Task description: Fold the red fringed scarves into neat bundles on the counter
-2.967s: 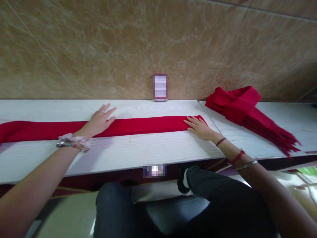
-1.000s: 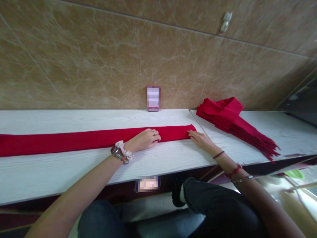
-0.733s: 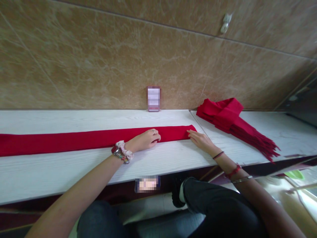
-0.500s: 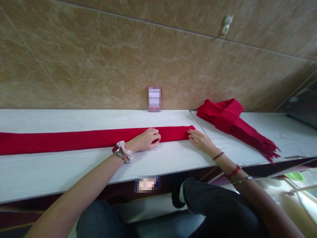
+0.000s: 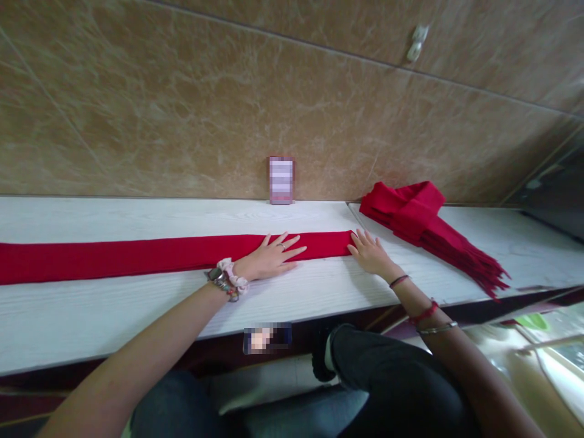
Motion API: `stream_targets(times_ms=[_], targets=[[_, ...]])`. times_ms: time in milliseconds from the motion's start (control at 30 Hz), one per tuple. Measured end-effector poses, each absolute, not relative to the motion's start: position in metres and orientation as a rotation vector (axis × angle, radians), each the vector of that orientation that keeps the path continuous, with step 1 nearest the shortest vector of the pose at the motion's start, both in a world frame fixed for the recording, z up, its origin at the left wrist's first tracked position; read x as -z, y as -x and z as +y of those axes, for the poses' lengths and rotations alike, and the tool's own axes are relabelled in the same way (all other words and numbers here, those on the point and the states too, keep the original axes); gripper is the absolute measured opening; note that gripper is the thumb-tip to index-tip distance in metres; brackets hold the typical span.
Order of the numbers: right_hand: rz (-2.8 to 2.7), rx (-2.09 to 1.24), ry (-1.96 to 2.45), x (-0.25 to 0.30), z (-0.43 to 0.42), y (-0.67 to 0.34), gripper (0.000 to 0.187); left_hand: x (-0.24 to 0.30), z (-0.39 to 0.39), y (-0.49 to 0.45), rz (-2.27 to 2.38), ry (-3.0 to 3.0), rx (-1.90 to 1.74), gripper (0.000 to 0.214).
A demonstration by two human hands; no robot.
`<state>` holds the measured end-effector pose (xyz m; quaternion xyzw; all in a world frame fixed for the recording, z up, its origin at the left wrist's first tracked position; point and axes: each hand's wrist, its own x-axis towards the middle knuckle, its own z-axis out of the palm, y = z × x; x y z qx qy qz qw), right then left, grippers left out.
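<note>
A long, narrow strip of folded red cloth [image 5: 137, 257], like a scarf, lies flat along the white tabletop and runs out of view at the left. My left hand [image 5: 269, 255] rests on it palm down, fingers spread, with a ring on one finger. At the strip's right end, my right hand [image 5: 368, 252] lies open, its fingers spread at the cloth's edge. Neither hand grips anything. Beyond my right hand, a folded red scarf [image 5: 420, 222] with a fringed end lies at an angle.
Behind the white tabletop [image 5: 114, 316] rises a brown marbled wall [image 5: 205, 109]. A small blurred-out upright object [image 5: 281, 180] leans there. Another blurred object [image 5: 267, 338] sits at the front edge. A white fixture [image 5: 417, 44] hangs on the wall. My legs are below the table.
My left hand has gone from curled fingers to spread flat on the cloth. My right hand's fingers have also spread, and the cloth's raised right corner now lies flatter.
</note>
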<state>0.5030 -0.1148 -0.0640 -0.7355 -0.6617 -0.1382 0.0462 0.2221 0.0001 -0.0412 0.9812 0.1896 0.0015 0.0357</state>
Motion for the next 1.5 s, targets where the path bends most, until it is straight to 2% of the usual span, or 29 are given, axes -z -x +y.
stream_targets(times_ms=[100, 267, 500, 700, 900, 1333, 1500], targets=[[-1.936, 0.421, 2.12, 0.055, -0.102, -0.501, 0.045, 0.043, 0.0, -0.223, 0.579, -3.035, -0.048, 0.052], [-2.162, 0.215, 1.92, 0.033, -0.063, -0.515, 0.04, 0.046, 0.001, -0.223, 0.572, -3.043, -0.074, 0.052], [-2.349, 0.044, 1.865, 0.02, -0.04, -0.55, 0.017, 0.044, -0.001, -0.221, 0.559, -3.035, -0.081, 0.051], [-2.33, -0.013, 1.836, 0.025, -0.041, -0.56, 0.024, 0.047, 0.001, -0.221, 0.552, -3.034, -0.115, 0.052], [-2.201, -0.101, 1.836, 0.033, -0.039, -0.564, 0.012, 0.045, 0.0, -0.221, 0.561, -3.026, -0.078, 0.052], [-1.913, 0.072, 1.996, 0.049, -0.036, -0.558, 0.027, 0.044, 0.0, -0.219, 0.59, -3.012, -0.082, 0.052], [-1.979, 0.255, 1.83, 0.049, -0.059, -0.538, 0.037, 0.04, -0.002, -0.218, 0.56, -3.008, -0.053, 0.048]])
